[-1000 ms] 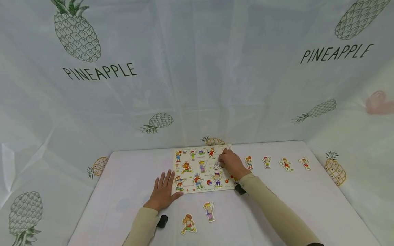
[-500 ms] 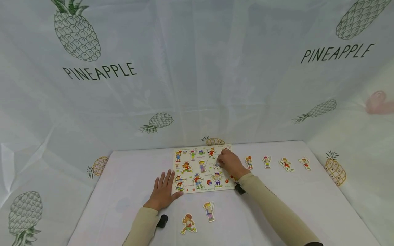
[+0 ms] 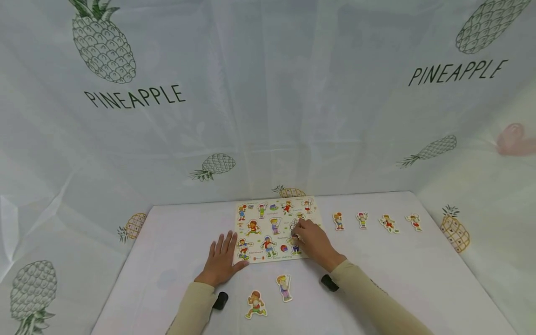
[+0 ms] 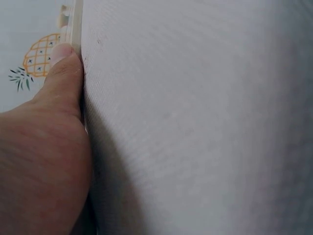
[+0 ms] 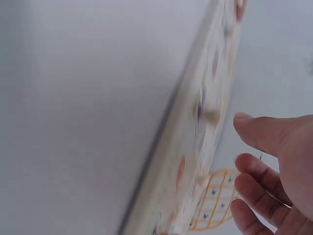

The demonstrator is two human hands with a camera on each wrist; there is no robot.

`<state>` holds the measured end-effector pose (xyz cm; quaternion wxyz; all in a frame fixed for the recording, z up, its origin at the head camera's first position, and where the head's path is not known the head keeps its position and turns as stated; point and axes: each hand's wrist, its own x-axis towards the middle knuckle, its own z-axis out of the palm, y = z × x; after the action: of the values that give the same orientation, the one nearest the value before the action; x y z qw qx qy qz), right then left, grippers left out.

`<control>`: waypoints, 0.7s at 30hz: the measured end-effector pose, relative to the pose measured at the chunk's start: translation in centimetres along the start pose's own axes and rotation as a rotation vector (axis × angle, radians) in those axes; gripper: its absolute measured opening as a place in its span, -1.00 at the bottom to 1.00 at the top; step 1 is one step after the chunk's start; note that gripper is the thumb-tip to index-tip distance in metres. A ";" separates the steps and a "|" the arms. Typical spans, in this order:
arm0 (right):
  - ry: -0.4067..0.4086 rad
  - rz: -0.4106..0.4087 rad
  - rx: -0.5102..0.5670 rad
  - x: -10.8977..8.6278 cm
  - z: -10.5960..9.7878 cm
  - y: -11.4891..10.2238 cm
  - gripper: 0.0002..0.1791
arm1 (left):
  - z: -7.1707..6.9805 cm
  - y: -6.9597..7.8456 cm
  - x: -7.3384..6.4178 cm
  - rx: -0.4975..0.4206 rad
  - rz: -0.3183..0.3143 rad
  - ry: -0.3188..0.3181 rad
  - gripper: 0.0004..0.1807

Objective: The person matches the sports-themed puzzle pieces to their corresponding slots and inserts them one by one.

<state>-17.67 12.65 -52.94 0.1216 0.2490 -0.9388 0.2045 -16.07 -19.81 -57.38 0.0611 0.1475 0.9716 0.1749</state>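
A pale puzzle board (image 3: pixel 315 218) with colourful sports figures lies flat at the back of the table. My left hand (image 3: pixel 221 260) rests on the table with its fingers spread, against the board's left side. In the left wrist view, its thumb (image 4: pixel 63 73) lies along the board's front edge. Over the lower right of the board is my right hand (image 3: pixel 314 239), partly hiding a cyclist figure (image 3: pixel 293 225) and a capped figure (image 3: pixel 295 249). The right wrist view shows its thumb (image 5: pixel 259 132) and bent fingers apart, holding nothing, close to a small wooden knob (image 5: pixel 211 116).
In front of the board lie a running-figure cut-out (image 3: pixel 256 304) and a batter cut-out (image 3: pixel 284 288). Several more stand in a row to the right, from a ball-player cut-out (image 3: pixel 338 221) to a racket-player cut-out (image 3: pixel 414 222). A pineapple-print curtain (image 3: pixel 268 116) hangs behind the table.
My right hand has shifted from the board's upper right toward its front edge, uncovering the racket figure at the top right corner. The left hand has stayed where it was.
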 end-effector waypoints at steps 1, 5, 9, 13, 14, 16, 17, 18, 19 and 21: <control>0.005 -0.019 -0.001 -0.5 0.0 -0.4 -0.78 | -0.1 0.0 0.0 0.004 0.000 -0.003 0.10; 0.017 -0.075 0.006 -2.4 0.1 -1.7 -0.75 | -0.2 0.0 -0.1 -0.010 0.003 -0.012 0.13; -0.008 -0.083 0.033 -3.8 0.0 -3.1 -0.76 | -0.1 -0.1 0.0 -0.001 0.004 -0.015 0.13; -0.052 -0.086 0.047 -5.0 -0.2 -4.4 -0.77 | 0.1 -0.2 0.1 0.020 -0.002 -0.010 0.11; -0.064 -0.088 0.048 -5.3 -0.2 -4.6 -0.78 | 0.1 -0.2 0.1 0.020 -0.004 -0.010 0.11; -0.080 -0.101 0.054 -5.8 -0.1 -5.1 -0.77 | 0.1 -0.2 0.1 0.020 -0.006 -0.014 0.12; -0.089 -0.104 0.058 -6.1 -0.1 -5.2 -0.77 | 0.1 -0.1 0.1 0.003 -0.005 -0.014 0.13; -0.096 -0.108 0.057 -6.3 0.0 -5.4 -0.77 | 0.1 -0.1 0.1 -0.005 -0.004 -0.013 0.13; -0.101 -0.114 0.056 -6.5 0.1 -5.5 -0.78 | 0.1 -0.1 0.1 -0.009 -0.005 -0.014 0.14; -0.112 -0.119 0.052 -6.9 0.3 -5.8 -0.79 | 0.2 -0.1 0.1 -0.003 -0.007 -0.016 0.14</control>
<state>-8.88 10.81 -53.62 0.0744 0.3183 -0.9221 0.2072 -16.12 -19.81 -57.56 0.0697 0.1456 0.9712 0.1752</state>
